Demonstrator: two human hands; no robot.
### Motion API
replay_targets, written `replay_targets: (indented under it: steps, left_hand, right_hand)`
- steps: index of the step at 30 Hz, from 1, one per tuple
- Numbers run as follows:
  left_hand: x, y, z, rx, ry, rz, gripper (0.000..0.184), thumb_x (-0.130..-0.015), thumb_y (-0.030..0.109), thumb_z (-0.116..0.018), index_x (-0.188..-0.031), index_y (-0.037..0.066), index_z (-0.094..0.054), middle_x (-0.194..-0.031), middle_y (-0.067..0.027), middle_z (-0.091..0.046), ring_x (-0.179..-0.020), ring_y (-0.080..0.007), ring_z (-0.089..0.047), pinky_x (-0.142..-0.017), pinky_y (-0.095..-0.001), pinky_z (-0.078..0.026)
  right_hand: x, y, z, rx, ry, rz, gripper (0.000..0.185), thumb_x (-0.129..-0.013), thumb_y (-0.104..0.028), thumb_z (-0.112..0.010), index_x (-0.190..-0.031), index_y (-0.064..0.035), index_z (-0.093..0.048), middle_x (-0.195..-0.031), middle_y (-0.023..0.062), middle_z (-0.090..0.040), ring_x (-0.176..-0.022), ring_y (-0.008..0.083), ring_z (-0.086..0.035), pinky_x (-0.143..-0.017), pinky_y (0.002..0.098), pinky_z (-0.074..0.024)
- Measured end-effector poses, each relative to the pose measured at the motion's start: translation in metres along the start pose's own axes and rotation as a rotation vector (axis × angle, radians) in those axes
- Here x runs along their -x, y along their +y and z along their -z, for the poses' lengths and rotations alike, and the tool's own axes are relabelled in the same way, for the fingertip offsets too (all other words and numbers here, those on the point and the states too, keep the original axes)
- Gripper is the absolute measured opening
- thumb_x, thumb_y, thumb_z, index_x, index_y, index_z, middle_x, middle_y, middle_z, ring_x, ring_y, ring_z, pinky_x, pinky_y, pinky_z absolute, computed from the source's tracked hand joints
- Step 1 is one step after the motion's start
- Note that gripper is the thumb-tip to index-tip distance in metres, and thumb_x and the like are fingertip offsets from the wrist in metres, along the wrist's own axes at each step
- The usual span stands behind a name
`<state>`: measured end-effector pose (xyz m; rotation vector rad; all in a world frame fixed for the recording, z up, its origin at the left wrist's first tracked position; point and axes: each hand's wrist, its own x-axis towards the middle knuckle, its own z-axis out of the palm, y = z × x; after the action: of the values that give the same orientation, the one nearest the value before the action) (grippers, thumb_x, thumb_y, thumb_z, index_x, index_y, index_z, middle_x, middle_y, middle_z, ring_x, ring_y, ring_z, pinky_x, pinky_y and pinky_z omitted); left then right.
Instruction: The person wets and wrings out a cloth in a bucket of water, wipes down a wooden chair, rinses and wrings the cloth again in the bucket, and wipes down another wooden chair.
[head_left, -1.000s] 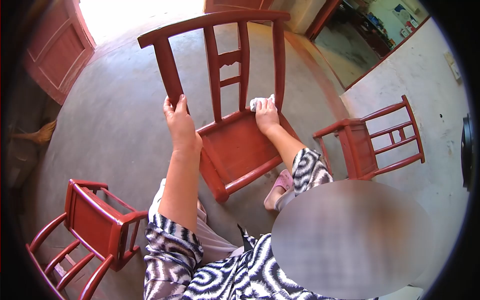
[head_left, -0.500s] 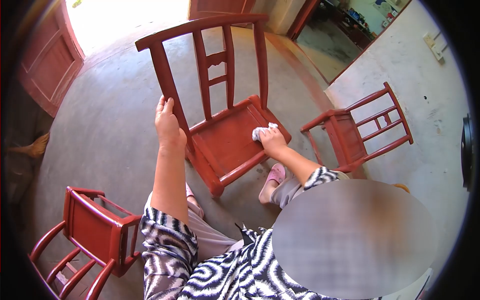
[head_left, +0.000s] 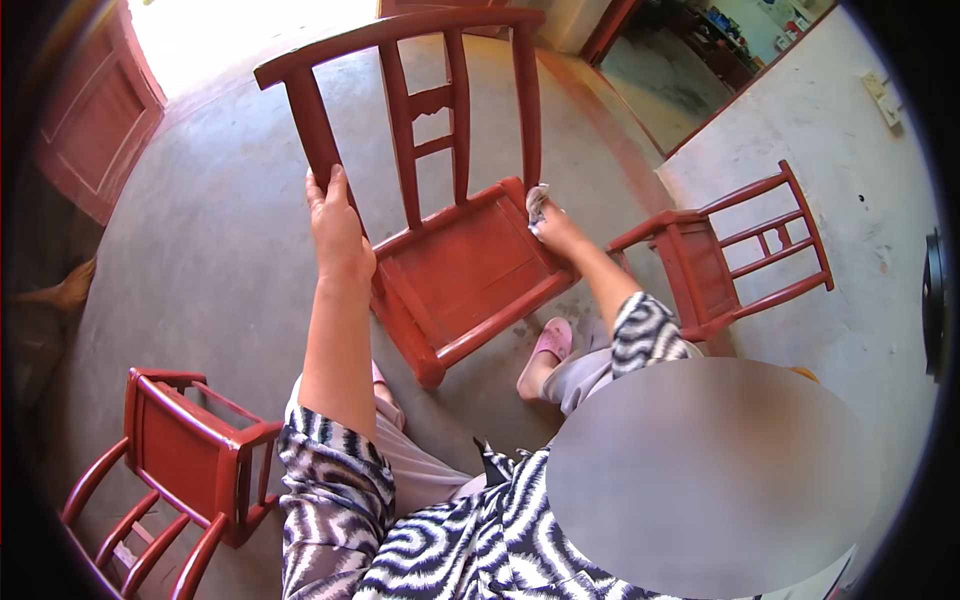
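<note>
A red wooden chair [head_left: 460, 275] stands in front of me, its slatted back on the far side of the seat. My left hand [head_left: 338, 230] is closed on the left post of the chair back; part of the grip is hidden behind the hand. A crumpled whitish cloth [head_left: 537, 205] is gripped in my right hand [head_left: 558, 232]. That hand is at the seat's right rear corner, close to the foot of the right back post. The cloth appears to touch the wood there.
Another red chair [head_left: 700, 265] stands by the wall on the right. At lower left is a third red chair [head_left: 185, 450]. My feet in pink slippers [head_left: 548, 350] are close to the middle chair. Beyond are a wooden door [head_left: 100, 110] and a doorway [head_left: 665, 75].
My right hand has moved with the cloth from the seat's right front part back to its right rear corner. My left hand stays on the post, and the view has shifted slightly.
</note>
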<state>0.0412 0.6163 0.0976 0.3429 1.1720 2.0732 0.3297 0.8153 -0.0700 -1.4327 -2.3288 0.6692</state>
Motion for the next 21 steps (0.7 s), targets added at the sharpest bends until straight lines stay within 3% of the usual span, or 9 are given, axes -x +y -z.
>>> replay_targets:
  steps: [1, 3, 7, 10, 15, 16, 19, 21]
  left_hand:
    - [-0.001, -0.001, -0.001, -0.034, 0.009, 0.000, 0.059, -0.089, 0.023, -0.048, -0.137, 0.007, -0.018, -0.135, -0.0077, -0.031, -0.126, -0.0187, -0.028, -0.105, -0.0317, -0.020]
    - [-0.002, -0.003, -0.002, -0.079, 0.020, 0.011, 0.060, -0.090, 0.025, -0.047, -0.139, 0.009, -0.015, -0.135, -0.0071, -0.029, -0.128, -0.0187, -0.024, -0.106, -0.0323, -0.017]
    - [-0.001, -0.005, -0.006, -0.187, 0.085, 0.001, 0.062, -0.090, 0.026, -0.047, -0.139, 0.009, -0.013, -0.135, -0.0070, -0.030, -0.127, -0.0193, -0.025, -0.106, -0.0321, -0.016]
    - [-0.007, -0.010, 0.001, -0.112, 0.044, -0.015, 0.061, -0.089, 0.023, -0.047, -0.138, 0.008, -0.014, -0.134, -0.0072, -0.032, -0.126, -0.0186, -0.027, -0.105, -0.0314, -0.018]
    - [-0.009, -0.011, 0.004, -0.043, 0.011, -0.018, 0.058, -0.088, 0.016, -0.048, -0.138, 0.006, -0.017, -0.131, -0.0069, -0.036, -0.121, -0.0173, -0.034, -0.102, -0.0291, -0.024]
    - [-0.008, -0.011, 0.004, -0.039, 0.008, -0.013, 0.058, -0.088, 0.016, -0.048, -0.138, 0.006, -0.017, -0.131, -0.0069, -0.036, -0.121, -0.0173, -0.034, -0.102, -0.0291, -0.024]
    - [-0.007, -0.008, 0.006, -0.063, -0.010, -0.022, 0.058, -0.088, 0.015, -0.048, -0.137, 0.005, -0.019, -0.130, -0.0070, -0.038, -0.120, -0.0173, -0.035, -0.102, -0.0296, -0.026]
    - [-0.009, -0.008, 0.008, -0.082, -0.015, -0.008, 0.056, -0.088, 0.015, -0.048, -0.137, 0.005, -0.021, -0.129, -0.0073, -0.038, -0.119, -0.0171, -0.036, -0.101, -0.0296, -0.026]
  right_hand:
    - [0.012, 0.002, -0.024, 0.120, 0.223, 0.061, 0.057, -0.076, -0.018, -0.055, -0.126, -0.0022, -0.034, -0.121, 0.0247, -0.044, -0.114, 0.0400, -0.040, -0.097, 0.0405, -0.0327]
    - [0.021, -0.007, -0.025, 0.205, 0.251, 0.019, 0.056, -0.079, -0.022, -0.052, -0.128, -0.0071, -0.029, -0.121, 0.0212, -0.044, -0.113, 0.0372, -0.041, -0.096, 0.0428, -0.0335]
    - [0.029, -0.008, 0.010, 0.053, -0.034, 0.066, 0.050, -0.082, -0.016, -0.050, -0.127, -0.0067, -0.031, -0.128, 0.0202, -0.038, -0.117, 0.0366, -0.037, -0.099, 0.0412, -0.0322]
    - [0.042, 0.006, 0.016, 0.068, -0.050, 0.155, 0.051, -0.083, -0.016, -0.049, -0.130, -0.0077, -0.030, -0.133, 0.0198, -0.033, -0.122, 0.0358, -0.032, -0.100, 0.0401, -0.0310]
    - [0.087, 0.010, 0.026, 0.418, -0.136, 0.217, 0.054, -0.084, -0.019, -0.047, -0.133, -0.0069, -0.029, -0.142, 0.0102, -0.024, -0.131, 0.0296, -0.020, -0.103, 0.0453, -0.0253]
    - [0.095, 0.008, 0.026, 0.452, -0.125, 0.256, 0.050, -0.084, -0.022, -0.047, -0.130, -0.0060, -0.035, -0.141, 0.0079, -0.026, -0.132, 0.0286, -0.020, -0.103, 0.0469, -0.0253]
    - [0.114, -0.019, 0.028, 0.593, -0.230, 0.267, 0.048, -0.082, -0.018, -0.051, -0.127, -0.0051, -0.040, -0.140, 0.0150, -0.026, -0.130, 0.0311, -0.024, -0.103, 0.0407, -0.0265]
    - [0.126, -0.025, 0.016, 0.599, -0.156, 0.292, 0.045, -0.082, -0.021, -0.051, -0.123, -0.0048, -0.045, -0.136, 0.0162, -0.033, -0.127, 0.0307, -0.029, -0.100, 0.0413, -0.0293]
